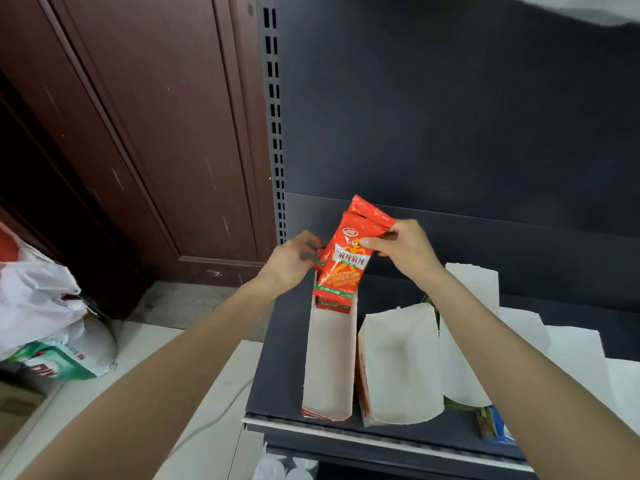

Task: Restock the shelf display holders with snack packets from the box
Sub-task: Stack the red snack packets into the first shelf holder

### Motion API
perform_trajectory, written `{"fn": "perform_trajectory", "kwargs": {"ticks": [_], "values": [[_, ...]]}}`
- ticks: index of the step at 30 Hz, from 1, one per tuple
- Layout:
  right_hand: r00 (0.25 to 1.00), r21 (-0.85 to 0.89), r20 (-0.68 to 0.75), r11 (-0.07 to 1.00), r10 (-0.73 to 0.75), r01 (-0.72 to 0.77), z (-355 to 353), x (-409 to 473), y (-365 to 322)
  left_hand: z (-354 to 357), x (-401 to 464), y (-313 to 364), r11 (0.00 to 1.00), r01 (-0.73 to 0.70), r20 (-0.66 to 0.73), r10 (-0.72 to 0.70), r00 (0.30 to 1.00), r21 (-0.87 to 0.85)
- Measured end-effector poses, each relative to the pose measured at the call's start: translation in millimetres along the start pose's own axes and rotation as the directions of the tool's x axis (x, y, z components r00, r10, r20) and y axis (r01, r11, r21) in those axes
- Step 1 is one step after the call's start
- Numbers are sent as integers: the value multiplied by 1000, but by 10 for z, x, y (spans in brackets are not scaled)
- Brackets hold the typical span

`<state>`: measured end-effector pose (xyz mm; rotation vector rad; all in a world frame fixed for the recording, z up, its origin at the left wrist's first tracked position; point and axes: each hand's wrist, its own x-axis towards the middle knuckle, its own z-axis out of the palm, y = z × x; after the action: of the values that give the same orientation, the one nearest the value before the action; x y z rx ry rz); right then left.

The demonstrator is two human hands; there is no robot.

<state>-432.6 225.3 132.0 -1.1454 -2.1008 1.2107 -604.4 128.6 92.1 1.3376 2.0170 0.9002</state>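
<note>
The right hand (401,251) pinches a red packet (346,261) by its upper right edge, thumb on the front, holding it upright over the back of the leftmost holder (329,358), near the shelf's (277,382) left edge. A second packet seems to sit behind the first in the same grip, its top corner poking above, though the overlap makes that hard to confirm. The left hand (292,259) has its fingers curled at the holder's back left corner, touching the packets (334,304) already standing there; whether it grips them or only steadies them cannot be told.

Risks from here: the pinch is high and off to one side, so the packet could swing or slip as it goes down. It could catch on the holder's side wall or land on top of the row rather than behind or in front of it. A hard push might slide the light card holder toward the shelf's front edge, or tip the standing row forward into the empty front part.

The supply box is not clearly in view. The left fingertips are hidden behind the packets, and holders at the shelf's right side are cut off by the right arm and the frame
</note>
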Motion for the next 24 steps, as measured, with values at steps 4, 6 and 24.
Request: {"fn": "perform_trajectory", "kwargs": {"ticks": [4, 6, 24], "values": [[999, -50, -33, 999, -13, 11, -53, 37, 2, -41, 47, 42, 999, 31, 1, -31, 1000, 40], [1000, -87, -14, 996, -23, 21, -35, 35, 0, -34, 65, 41, 999, 38, 8, -38, 999, 39], [986, -477, 84, 862, -146, 169, 312, -52, 151, 86, -25, 64, 925, -213, -62, 244, 968, 315]]}}
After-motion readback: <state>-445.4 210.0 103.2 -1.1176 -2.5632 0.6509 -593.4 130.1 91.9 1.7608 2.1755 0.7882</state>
